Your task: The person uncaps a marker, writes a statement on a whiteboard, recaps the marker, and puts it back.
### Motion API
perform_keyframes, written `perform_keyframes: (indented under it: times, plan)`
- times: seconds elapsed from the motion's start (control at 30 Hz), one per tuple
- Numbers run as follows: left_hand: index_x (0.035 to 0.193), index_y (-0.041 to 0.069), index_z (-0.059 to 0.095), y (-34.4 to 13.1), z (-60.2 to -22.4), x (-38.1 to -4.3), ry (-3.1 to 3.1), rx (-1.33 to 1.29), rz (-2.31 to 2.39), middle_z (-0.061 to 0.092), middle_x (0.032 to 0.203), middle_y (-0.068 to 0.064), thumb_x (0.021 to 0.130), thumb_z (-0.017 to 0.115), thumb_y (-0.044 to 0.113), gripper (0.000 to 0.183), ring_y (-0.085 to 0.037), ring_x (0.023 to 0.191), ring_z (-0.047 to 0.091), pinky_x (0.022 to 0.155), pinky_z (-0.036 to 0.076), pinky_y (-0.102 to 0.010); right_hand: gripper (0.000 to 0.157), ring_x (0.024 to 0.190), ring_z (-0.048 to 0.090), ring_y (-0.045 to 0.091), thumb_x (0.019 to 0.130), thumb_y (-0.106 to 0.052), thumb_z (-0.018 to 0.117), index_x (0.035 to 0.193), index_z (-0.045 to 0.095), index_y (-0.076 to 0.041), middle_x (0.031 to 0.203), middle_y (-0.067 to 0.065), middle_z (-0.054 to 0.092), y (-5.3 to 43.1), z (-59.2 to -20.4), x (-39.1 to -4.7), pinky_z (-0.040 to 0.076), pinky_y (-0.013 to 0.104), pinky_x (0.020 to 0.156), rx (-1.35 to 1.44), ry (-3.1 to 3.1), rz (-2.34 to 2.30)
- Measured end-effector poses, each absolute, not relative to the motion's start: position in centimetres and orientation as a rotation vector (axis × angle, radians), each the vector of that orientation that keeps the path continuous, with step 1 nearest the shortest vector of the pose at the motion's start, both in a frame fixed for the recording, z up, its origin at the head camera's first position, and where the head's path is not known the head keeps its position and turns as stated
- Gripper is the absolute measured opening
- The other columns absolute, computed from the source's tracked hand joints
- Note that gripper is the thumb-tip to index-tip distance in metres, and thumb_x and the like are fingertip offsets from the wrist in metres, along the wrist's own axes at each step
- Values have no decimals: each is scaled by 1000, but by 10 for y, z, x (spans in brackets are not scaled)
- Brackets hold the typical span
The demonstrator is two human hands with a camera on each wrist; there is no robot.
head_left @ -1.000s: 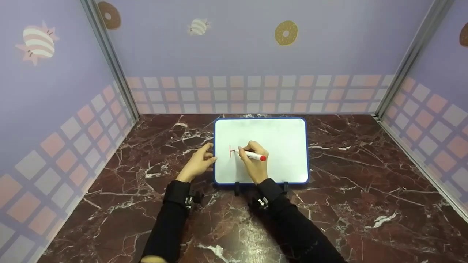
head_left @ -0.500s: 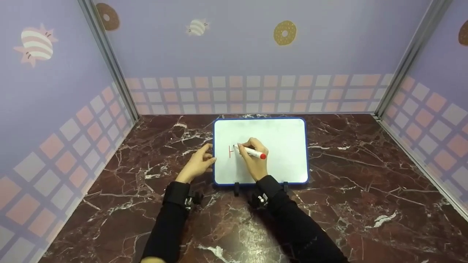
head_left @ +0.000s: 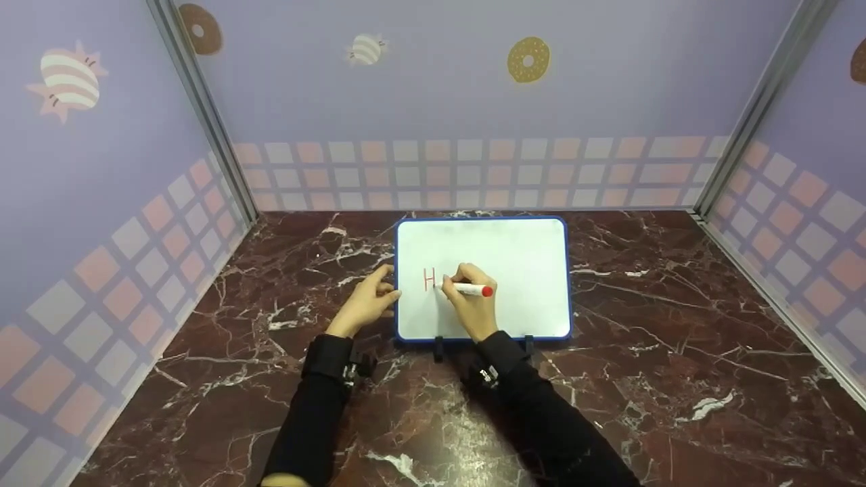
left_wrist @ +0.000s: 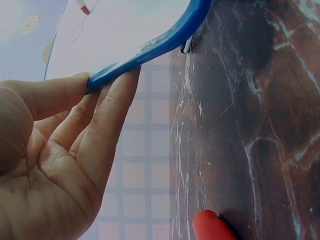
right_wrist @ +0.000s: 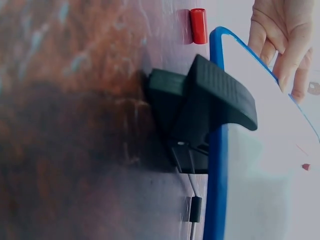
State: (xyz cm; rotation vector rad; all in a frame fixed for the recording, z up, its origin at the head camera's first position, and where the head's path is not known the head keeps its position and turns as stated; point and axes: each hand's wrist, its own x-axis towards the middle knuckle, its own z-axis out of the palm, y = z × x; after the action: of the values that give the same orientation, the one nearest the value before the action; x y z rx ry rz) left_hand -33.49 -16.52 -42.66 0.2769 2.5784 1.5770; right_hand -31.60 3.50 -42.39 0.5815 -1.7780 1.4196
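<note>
Pinching the red-ended marker (head_left: 470, 289) in the right hand (head_left: 475, 308) over the left half of the whiteboard (head_left: 521, 270), has just drawn the second upright (head_left: 434, 276) downward, forming what now reads as a red H (head_left: 425, 279); with the left hand (head_left: 365, 301), grasps the whiteboard's left edge. Works above a veined dark-red marble tabletop (head_left: 670, 325) stretching around the whiteboard, facing a pink-and-white-checked lilac wall (head_left: 433, 88) beyond the whiteboard's far edge.

The whiteboard (head_left: 528, 277) stands midway between the tabletop's (head_left: 643, 392) side edges, clips (head_left: 438, 350) at its bottom. The left hand (head_left: 367, 299) is at its left edge; marker (head_left: 470, 289) and right hand (head_left: 475, 308) are right of the letter (head_left: 429, 279).
</note>
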Motion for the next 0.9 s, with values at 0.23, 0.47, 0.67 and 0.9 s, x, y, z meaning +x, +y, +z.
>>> perform_keyframes:
  times: [0.23, 0.47, 0.67, 0.9]
  plan:
    - [152, 0, 30, -165, -427, -335, 2591, 272, 1584, 56, 132, -35, 101, 53, 5, 56, -44, 118, 60, 89, 59, -48, 26, 50, 49, 10, 77, 21, 64, 60, 45, 11, 56, 21, 55, 37, -426, -313, 32, 12, 50, 602, -1802, 1486]
    - [152, 1, 30, -166, -428, -335, 2579, 262, 1590, 56, 131, -34, 101, 53, 4, 56, -43, 116, 62, 89, 59, -49, 23, 50, 55, 10, 79, 18, 65, 64, 50, 10, 61, 21, 61, 43, -430, -311, 37, 10, 49, 524, -1762, 1512]
    - [151, 2, 31, -165, -426, -335, 2575, 264, 1591, 56, 131, -34, 101, 53, 4, 55, -44, 117, 61, 92, 57, -52, 21, 51, 59, 16, 81, 17, 65, 66, 52, 11, 63, 23, 62, 46, -428, -312, 40, 10, 49, 509, -1761, 1543]
    - [152, 2, 29, -165, -427, -335, 2561, 263, 1592, 54, 134, -34, 102, 52, 5, 56, -43, 118, 60, 93, 57, -51, 20, 53, 59, 13, 82, 15, 65, 67, 53, 12, 64, 25, 62, 46, -429, -313, 43, 11, 50, 522, -1791, 1604]
